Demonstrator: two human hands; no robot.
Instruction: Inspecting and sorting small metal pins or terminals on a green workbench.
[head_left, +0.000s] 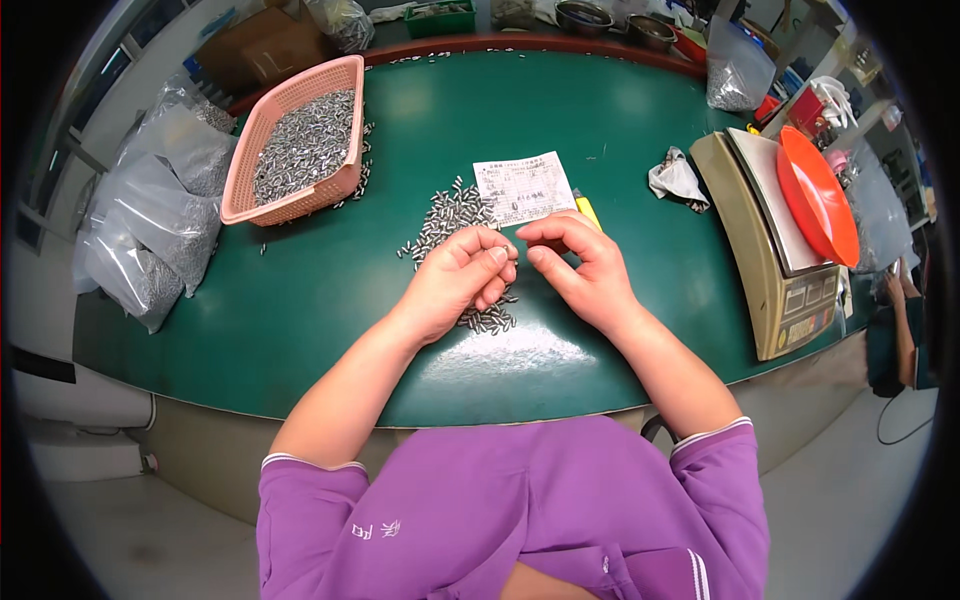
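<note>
Here, both hands meet over the middle of the green table (pixel 300 300). Left hand (pixel 455 280): fingers curled inward, thumb and fingertips pinched together near a small metal pin (pixel 512 252); too small to tell whether the pin is actually gripped. Right hand (pixel 585 270): fingers bent, tips pointing toward the left hand, just beside it, a narrow gap between the two; whether it holds anything cannot be told.

Loose pile of metal pins (pixel 450 220) lies on the table directly beyond the left hand, spreading back under its knuckles, with more pins just below the left fingers. Paper slip (pixel 522 188) lies flat beyond both hands, touching the pile's right edge. Yellow object (pixel 588 210) pokes out behind the right hand, mostly hidden.

Pink basket (pixel 262 200) full of pins sits well left of the hands. Weighing scale (pixel 770 270) with orange tray (pixel 815 195) stands to the right. Clear bags (pixel 150 230) at the table's left edge.
</note>
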